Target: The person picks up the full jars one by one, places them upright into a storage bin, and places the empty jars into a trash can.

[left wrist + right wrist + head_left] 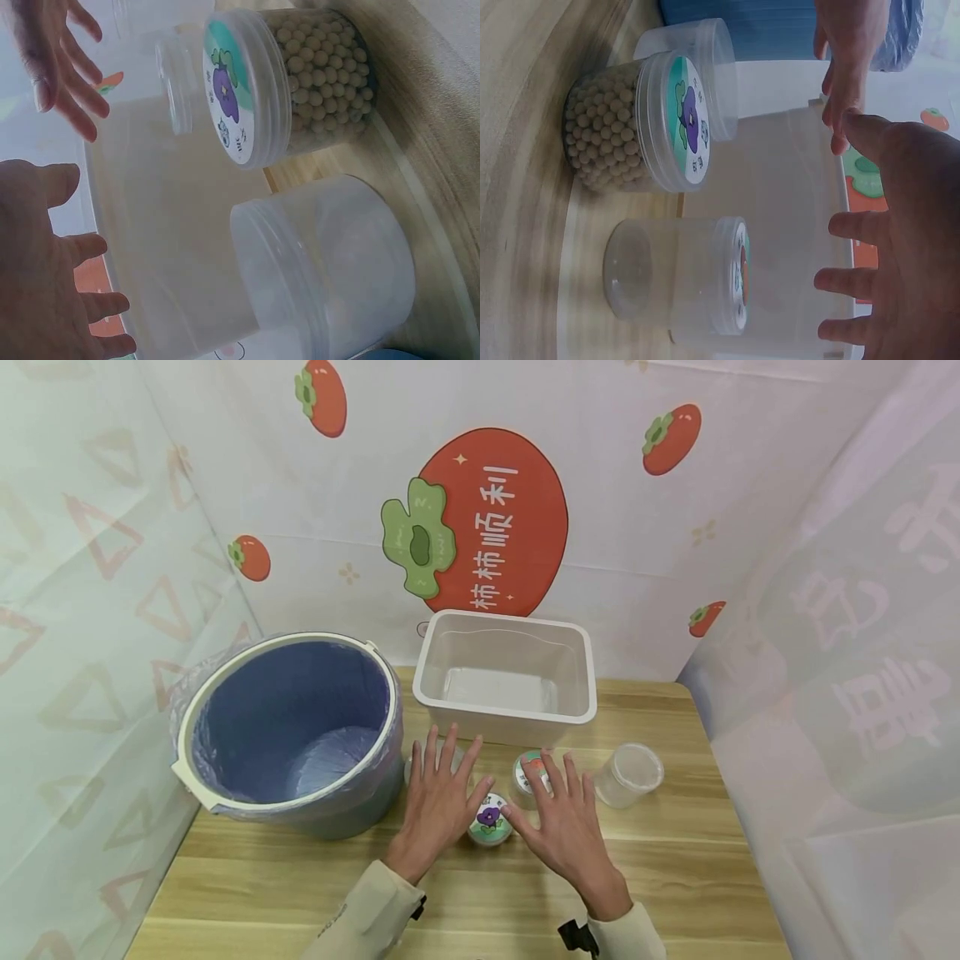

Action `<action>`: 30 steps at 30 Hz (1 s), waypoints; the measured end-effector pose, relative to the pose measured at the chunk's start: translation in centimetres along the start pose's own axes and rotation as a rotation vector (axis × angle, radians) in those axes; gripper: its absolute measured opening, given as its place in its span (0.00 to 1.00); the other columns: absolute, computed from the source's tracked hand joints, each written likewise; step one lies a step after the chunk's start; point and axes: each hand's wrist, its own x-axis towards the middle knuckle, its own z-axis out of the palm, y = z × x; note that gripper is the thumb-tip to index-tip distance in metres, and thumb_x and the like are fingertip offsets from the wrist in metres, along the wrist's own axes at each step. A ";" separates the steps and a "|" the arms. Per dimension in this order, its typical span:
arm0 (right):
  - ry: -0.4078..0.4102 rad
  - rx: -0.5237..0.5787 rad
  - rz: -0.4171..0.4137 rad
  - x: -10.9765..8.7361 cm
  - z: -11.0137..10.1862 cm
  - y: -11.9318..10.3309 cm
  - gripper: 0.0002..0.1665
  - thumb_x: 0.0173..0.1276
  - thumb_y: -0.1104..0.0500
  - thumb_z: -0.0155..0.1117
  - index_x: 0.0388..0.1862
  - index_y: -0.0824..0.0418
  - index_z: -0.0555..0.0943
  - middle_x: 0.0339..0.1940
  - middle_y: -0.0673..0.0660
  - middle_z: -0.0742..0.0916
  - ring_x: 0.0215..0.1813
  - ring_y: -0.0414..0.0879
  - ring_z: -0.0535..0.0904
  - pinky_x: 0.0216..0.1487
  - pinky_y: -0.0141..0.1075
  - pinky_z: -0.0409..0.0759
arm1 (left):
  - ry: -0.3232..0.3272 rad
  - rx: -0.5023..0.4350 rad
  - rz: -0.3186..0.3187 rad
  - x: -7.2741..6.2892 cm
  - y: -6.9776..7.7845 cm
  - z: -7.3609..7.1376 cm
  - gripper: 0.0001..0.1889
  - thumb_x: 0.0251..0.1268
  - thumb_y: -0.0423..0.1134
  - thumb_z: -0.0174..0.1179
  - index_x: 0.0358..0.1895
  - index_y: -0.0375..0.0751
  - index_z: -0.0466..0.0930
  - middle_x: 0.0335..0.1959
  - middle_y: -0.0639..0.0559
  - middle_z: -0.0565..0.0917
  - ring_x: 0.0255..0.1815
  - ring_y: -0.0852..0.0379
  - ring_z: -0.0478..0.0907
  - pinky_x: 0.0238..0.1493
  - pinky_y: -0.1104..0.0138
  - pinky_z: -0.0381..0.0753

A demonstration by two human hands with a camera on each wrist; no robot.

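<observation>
My left hand [433, 806] and right hand [570, 831] are both held over the jars, fingers straight and spread, with nothing in them. Between them, nearest me, stands a jar of beige balls [604, 131], its lid picturing a purple eggplant. Partly under my right fingers in the head view is a clear, empty-looking jar [675, 262] with a printed lid. Beyond the left hand, mostly covered by it in the head view, a clear empty jar [360, 255] stands upright. Another clear jar [630, 774] is to the right of my right hand.
A white rectangular bin [504, 724] stands at the back of the wooden table [495, 902]. On the left is a large blue bucket [292, 727] lined with a clear plastic bag. Printed cloth walls [300, 585] enclose the back and both sides.
</observation>
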 end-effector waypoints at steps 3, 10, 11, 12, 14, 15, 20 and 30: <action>0.000 -0.008 -0.016 -0.1 0.2 -0.2 0.46 0.73 0.31 0.68 0.82 0.53 0.74 0.82 0.68 0.75 0.84 0.78 0.64 0.75 0.78 0.66 | 0.005 -0.007 0.003 0.4 0.0 -0.1 0.34 0.81 0.63 0.58 0.82 0.53 0.73 0.84 0.35 0.68 0.86 0.27 0.60 0.82 0.33 0.62; -0.005 -0.013 -0.045 -0.4 0.7 -0.7 0.46 0.72 0.32 0.70 0.82 0.52 0.75 0.82 0.68 0.76 0.83 0.77 0.66 0.75 0.75 0.69 | 0.046 -0.023 0.011 1.5 0.0 -0.2 0.33 0.81 0.61 0.58 0.82 0.52 0.73 0.85 0.35 0.66 0.86 0.26 0.59 0.80 0.31 0.64; -0.002 -0.016 -0.049 -0.4 0.7 -0.8 0.46 0.72 0.32 0.70 0.81 0.53 0.75 0.81 0.68 0.76 0.83 0.77 0.66 0.74 0.75 0.70 | 0.052 -0.026 0.012 1.8 -0.1 -0.3 0.33 0.81 0.61 0.59 0.82 0.52 0.73 0.85 0.34 0.66 0.86 0.25 0.59 0.80 0.30 0.63; 0.001 -0.018 -0.054 -0.5 0.8 -0.8 0.46 0.72 0.32 0.70 0.81 0.53 0.75 0.81 0.68 0.76 0.82 0.77 0.67 0.74 0.74 0.70 | 0.058 -0.026 0.012 2.0 -0.1 -0.3 0.33 0.81 0.61 0.59 0.82 0.52 0.73 0.85 0.34 0.66 0.86 0.25 0.59 0.80 0.30 0.63; 0.006 -0.024 -0.065 -0.5 0.9 -1.0 0.46 0.71 0.31 0.70 0.81 0.53 0.76 0.81 0.68 0.76 0.82 0.77 0.68 0.73 0.74 0.72 | 0.061 -0.027 0.007 2.5 -0.2 -0.3 0.33 0.82 0.61 0.58 0.82 0.52 0.72 0.85 0.34 0.66 0.86 0.26 0.58 0.81 0.30 0.63; 0.006 -0.027 -0.069 -0.6 0.9 -1.1 0.47 0.71 0.31 0.70 0.81 0.53 0.76 0.81 0.68 0.76 0.82 0.76 0.68 0.72 0.73 0.72 | 0.060 -0.027 0.003 2.7 -0.2 -0.3 0.33 0.82 0.61 0.58 0.82 0.52 0.72 0.85 0.34 0.65 0.87 0.26 0.58 0.81 0.31 0.63; -0.001 -0.032 -0.088 -0.7 1.1 -1.5 0.46 0.72 0.31 0.70 0.81 0.53 0.76 0.81 0.68 0.76 0.82 0.76 0.68 0.72 0.72 0.75 | 0.043 -0.040 -0.023 3.8 -0.5 -0.3 0.33 0.84 0.60 0.56 0.83 0.51 0.70 0.86 0.34 0.62 0.88 0.26 0.55 0.83 0.31 0.59; -0.036 -0.046 -0.091 -1.1 1.8 -2.3 0.45 0.73 0.30 0.67 0.81 0.51 0.76 0.83 0.64 0.75 0.83 0.73 0.68 0.73 0.68 0.76 | -0.003 -0.112 -0.076 5.3 -0.7 0.0 0.34 0.85 0.59 0.54 0.86 0.51 0.65 0.89 0.34 0.56 0.90 0.27 0.49 0.86 0.32 0.51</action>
